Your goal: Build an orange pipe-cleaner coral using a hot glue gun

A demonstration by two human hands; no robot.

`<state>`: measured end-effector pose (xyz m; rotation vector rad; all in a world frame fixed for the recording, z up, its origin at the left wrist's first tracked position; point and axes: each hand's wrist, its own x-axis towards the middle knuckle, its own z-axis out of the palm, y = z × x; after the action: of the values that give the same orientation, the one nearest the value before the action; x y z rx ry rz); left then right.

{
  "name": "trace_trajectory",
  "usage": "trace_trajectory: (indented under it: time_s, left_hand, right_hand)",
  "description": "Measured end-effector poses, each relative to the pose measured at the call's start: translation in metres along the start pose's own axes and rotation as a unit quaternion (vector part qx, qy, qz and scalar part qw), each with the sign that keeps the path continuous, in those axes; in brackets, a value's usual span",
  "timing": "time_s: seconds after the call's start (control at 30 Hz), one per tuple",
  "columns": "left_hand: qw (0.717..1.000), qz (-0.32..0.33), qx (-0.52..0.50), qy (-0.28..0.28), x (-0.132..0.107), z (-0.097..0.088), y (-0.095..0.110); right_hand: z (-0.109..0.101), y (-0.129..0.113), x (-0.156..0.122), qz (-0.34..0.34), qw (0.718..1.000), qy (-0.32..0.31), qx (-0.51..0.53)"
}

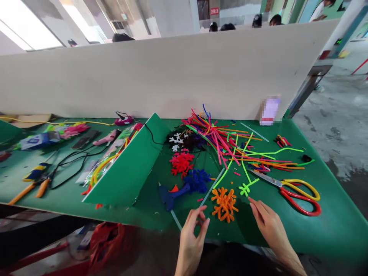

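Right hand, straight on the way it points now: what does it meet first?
Probably the lime-green looped piece, just past the right hand, though hand height above the table is unclear.

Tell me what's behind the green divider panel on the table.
Past the panel, yellow stems, plastic packaging and a pink glue gun show. Anything lower, directly behind it, is covered.

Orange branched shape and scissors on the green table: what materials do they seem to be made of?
Orange branched shape: probably fuzzy pipe cleaner, matte, as its branches look thick and soft-edged; any wire core is hidden.
Scissors: smooth grey blades suggest metal; smooth, bright red and yellow handles look like plastic or plastic coating.
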<state>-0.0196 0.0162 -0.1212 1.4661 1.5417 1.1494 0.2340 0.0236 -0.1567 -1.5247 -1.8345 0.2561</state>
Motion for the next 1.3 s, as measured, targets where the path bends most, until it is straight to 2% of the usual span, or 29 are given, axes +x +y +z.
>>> trace_trajectory:
  time_s: [0.13, 0.3, 0.47, 0.6, 0.77, 0.87, 1.03, 1.17, 1.3]
  left_hand:
    - [0.999, -0.020, -0.038, -0.004, 0.000, 0.004, -0.001]
    - [0.996, -0.033, -0.074, 0.022, -0.003, 0.002, 0.001]
    - [0.996, -0.023, -0.086, 0.030, -0.006, 0.003, 0.000]
    - [0.997, -0.032, -0.068, 0.002, -0.009, 0.002, -0.003]
    - [0.999, 0.026, -0.040, -0.024, -0.007, 0.001, -0.003]
    - [0.999, 0.042, -0.030, -0.011, -0.005, 0.001, 0.000]
    - [1.000, 0.003, -0.021, 0.005, -0.007, -0.003, 0.006]
    - [0.999, -0.033, 0.001, -0.035, -0.007, -0.010, 0.009]
    - [0.999, -0.025, 0.000, -0.047, -0.005, -0.012, 0.010]
  right_hand:
    - [0.005, -0.003, 0.005, -0.036, 0.999, 0.006, -0.031]
    - [-0.002, 0.004, 0.011, -0.045, 0.998, -0.001, -0.044]
    - [-0.019, 0.028, 0.028, -0.026, 0.996, 0.010, -0.080]
    - [-0.028, 0.054, 0.047, -0.032, 0.992, 0.022, -0.124]
    - [-0.032, 0.074, 0.087, -0.050, 0.990, 0.019, -0.128]
    - [-0.027, 0.074, 0.118, -0.065, 0.990, 0.004, -0.123]
    - [-0.008, 0.064, 0.151, -0.076, 0.988, -0.047, -0.124]
    - [0.002, 0.060, 0.167, -0.050, 0.987, -0.067, -0.137]
    - [0.012, 0.062, 0.189, -0.005, 0.985, -0.070, -0.158]
